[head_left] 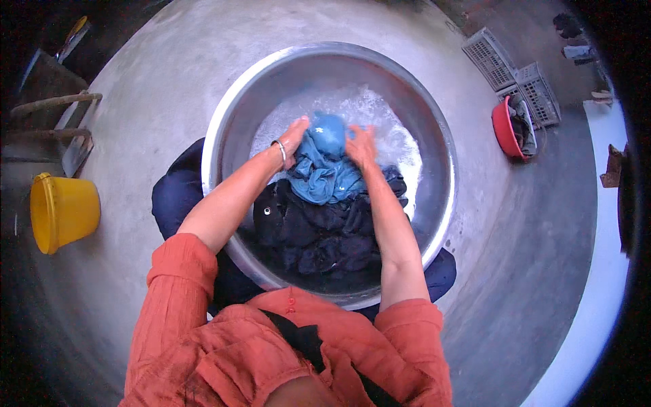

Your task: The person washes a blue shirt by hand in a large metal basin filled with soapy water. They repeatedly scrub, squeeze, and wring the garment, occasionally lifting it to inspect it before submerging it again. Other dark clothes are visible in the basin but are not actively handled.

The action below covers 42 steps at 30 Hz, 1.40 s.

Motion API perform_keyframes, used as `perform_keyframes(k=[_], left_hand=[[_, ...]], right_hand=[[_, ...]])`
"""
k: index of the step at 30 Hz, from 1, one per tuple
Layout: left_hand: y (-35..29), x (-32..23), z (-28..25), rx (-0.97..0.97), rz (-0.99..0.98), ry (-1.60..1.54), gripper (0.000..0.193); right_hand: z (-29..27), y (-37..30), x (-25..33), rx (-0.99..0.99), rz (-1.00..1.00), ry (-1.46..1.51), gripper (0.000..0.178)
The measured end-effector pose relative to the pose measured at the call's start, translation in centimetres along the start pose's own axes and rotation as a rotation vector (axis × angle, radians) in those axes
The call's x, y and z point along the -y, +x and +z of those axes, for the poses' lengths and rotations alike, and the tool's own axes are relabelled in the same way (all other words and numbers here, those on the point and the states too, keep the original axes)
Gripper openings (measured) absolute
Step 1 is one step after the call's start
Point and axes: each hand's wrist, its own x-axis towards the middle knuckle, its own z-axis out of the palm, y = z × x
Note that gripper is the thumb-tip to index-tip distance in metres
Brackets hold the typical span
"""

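A wet blue cloth garment [320, 173] lies bunched in a large round metal basin [234, 115], its far end puffed up into a smooth bulge. My left hand [292, 142], with a bracelet at the wrist, grips the garment's left side. On the bulge's right side is my right hand [361, 145], close against the cloth; motion smears its fingers, so its grip is unclear. Dark wet clothes [319, 234] are heaped at the near side of the basin, under the blue garment and my right forearm. Foamy water [380, 112] shows beyond them.
A yellow bucket [74, 208] lies tipped on the floor at left, near a wooden-framed object [68, 129]. Toward the far right are a red tub [503, 129] with cloth inside and grey plastic crates [489, 59]. My knees flank the basin on the concrete floor [169, 74].
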Motion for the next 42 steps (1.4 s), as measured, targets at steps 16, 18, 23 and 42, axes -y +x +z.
perform_keyframes(k=[16, 18, 23, 42], left_hand=[[-6.3, -2.1, 4.8, 0.255, -0.082, -0.13, 0.046], [-4.9, -2.3, 3.5, 0.213, -0.077, -0.064, 0.053], [-1.4, -0.2, 0.4, 0.094, -0.093, -0.04, 0.066], [-8.2, -3.8, 6.0, 0.287, -0.119, -0.115, 0.047]], right_hand=[[-3.8, 1.1, 2.8, -0.43, -0.073, 0.234, 0.027], [-4.8, 1.7, -1.4, -0.218, 0.251, -0.029, 0.051], [-3.8, -0.1, 1.9, 0.028, 0.3, -0.2, 0.06], [-4.5, -0.1, 4.3, -0.313, 0.092, 0.188, 0.035]])
